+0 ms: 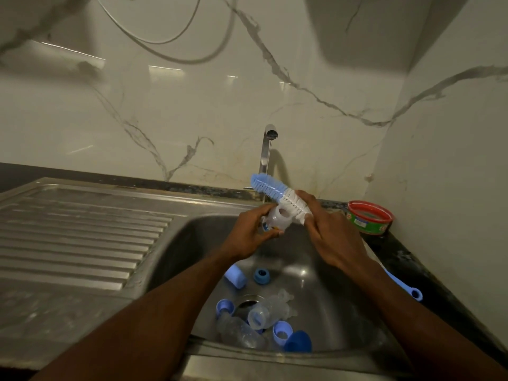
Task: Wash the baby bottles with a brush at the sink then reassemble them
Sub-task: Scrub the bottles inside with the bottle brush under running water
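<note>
Over the sink (192,243), the left hand (248,235) held a clear baby bottle (277,217), its fingers curled round the bottle's lower end, with the open mouth turned toward the camera. The right hand (330,237) gripped the bottle brush (277,192), fingers wrapped about the white bristles near the handle, and the blue-tipped head slanted up toward the tap (268,149) behind the sink. The brush lay just beside the bottle's top, not inside it. Down in the sink, around the drain, lay loose parts: blue caps (236,276), a blue collar ring (261,275), clear teats (277,306) and another clear bottle (239,331). A red-rimmed tub (369,217) stood on the desk right of the sink.
</note>
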{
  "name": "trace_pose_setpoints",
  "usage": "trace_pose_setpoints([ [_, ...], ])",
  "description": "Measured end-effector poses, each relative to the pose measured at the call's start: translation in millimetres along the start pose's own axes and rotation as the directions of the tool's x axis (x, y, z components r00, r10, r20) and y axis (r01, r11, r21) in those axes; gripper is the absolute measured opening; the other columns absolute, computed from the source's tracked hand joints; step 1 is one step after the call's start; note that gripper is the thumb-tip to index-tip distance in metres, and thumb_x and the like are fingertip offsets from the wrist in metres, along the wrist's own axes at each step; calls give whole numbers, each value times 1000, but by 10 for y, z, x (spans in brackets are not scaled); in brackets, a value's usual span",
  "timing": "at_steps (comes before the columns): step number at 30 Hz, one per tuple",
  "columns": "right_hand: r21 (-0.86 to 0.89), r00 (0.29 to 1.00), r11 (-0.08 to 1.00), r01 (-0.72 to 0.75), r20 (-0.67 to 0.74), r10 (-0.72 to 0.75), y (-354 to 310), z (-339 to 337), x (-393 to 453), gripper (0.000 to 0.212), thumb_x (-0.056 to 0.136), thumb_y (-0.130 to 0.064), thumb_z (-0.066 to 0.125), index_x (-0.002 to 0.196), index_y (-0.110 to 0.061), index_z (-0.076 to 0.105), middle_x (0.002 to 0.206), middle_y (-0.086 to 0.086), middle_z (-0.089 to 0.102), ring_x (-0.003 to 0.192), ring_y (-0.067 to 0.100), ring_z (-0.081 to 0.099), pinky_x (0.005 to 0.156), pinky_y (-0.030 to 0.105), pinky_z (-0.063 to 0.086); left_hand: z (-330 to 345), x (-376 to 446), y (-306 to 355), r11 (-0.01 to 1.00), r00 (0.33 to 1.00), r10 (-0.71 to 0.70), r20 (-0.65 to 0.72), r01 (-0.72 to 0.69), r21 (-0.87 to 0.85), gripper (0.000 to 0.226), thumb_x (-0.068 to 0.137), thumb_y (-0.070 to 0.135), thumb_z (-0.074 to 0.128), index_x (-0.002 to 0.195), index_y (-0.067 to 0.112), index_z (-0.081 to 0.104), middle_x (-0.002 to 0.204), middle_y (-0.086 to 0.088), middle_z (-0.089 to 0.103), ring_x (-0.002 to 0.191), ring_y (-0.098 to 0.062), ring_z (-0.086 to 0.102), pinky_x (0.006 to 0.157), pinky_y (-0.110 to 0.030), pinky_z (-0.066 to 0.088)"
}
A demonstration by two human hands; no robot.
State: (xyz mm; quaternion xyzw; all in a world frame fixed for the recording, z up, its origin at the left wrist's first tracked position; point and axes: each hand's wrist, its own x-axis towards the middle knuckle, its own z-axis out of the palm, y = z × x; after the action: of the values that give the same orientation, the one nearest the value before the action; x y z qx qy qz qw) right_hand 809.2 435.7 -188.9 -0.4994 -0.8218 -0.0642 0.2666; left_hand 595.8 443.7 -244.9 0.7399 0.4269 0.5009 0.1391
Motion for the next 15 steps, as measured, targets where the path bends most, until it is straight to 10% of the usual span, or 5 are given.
trace_pose_setpoints([
  [6, -22, 999, 999, -34, -5, 34, 50, 7, -88, 54, 107, -41, 35, 160, -36, 20, 121, 11, 69, 94, 24, 67, 76, 36, 56, -90, 32, -30, 994, 971, -93, -222, 105, 42, 59, 80, 35, 83, 132, 20, 61, 124, 7, 68, 107, -1, 63, 92, -22, 54],
  [15, 28, 998, 998, -60, 31, 59, -69, -34, -66, 61, 108, -34, 38, 162, -33, 10, 128, 13, 65, 99, 24, 67, 87, 38, 56, -57, 32, 49, 998, 990, -59, -129, 56, -27, 60, 78, 41, 86, 130, 23, 65, 120, 12, 71, 105, 1, 66, 87, -21, 57],
])
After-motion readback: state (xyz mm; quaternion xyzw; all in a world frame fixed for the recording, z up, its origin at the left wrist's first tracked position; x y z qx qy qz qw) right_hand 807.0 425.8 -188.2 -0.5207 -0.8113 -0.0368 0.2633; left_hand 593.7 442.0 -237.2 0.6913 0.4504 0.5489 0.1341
